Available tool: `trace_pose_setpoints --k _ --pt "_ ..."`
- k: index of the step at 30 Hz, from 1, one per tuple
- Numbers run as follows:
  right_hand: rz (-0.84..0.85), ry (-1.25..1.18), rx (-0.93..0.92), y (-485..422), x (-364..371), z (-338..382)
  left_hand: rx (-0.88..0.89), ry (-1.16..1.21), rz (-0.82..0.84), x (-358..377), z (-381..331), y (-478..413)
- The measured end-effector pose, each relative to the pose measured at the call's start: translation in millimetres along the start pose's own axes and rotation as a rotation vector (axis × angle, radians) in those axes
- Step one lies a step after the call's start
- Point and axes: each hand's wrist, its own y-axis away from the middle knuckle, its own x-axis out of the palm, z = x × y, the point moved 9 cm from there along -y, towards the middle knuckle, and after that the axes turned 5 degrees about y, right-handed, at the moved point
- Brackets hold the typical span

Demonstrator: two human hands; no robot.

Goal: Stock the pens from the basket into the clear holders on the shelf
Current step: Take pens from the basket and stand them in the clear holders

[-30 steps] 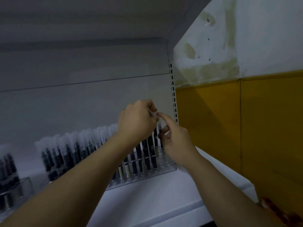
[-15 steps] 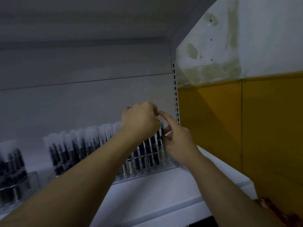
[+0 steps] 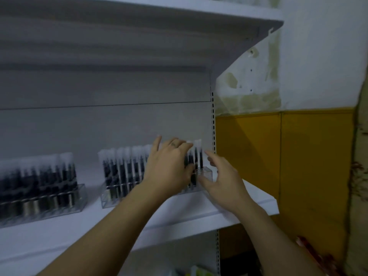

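The left hand (image 3: 169, 168) and right hand (image 3: 221, 180) have dropped their shared pinch. Both are now spread loosely, the left over the pens (image 3: 200, 158) and the right beside the clear holder (image 3: 207, 173). That pen looks seated between them, so another is probably due.

1 wide-angle camera on the person's head faces forward, level with the white shelf (image 3: 59, 236), close up; both forearms (image 3: 119, 226) enter from the bottom edge.
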Motion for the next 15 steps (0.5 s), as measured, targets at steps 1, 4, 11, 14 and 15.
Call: trace_pose_setpoints --k 1,4,11,14,15 --pt "0.000 0.010 -0.022 8.3 0.9 11.1 0.006 0.019 -0.011 -5.4 2.1 13.8" --pt "0.012 0.019 -0.043 36.9 14.8 35.1 0.014 0.061 -0.061 -21.4 11.0 59.0" --pt "0.060 -0.033 -0.111 105.7 67.5 81.2 -0.097 0.077 -0.083 -28.2 52.0 160.6" --pt "0.091 -0.042 -0.152 136.8 90.7 97.4 -0.155 0.094 -0.069 -21.9 66.7 200.9" --pt "0.112 -0.031 -0.168 147.4 99.2 100.7 -0.176 0.095 -0.064 -18.3 71.9 214.2"
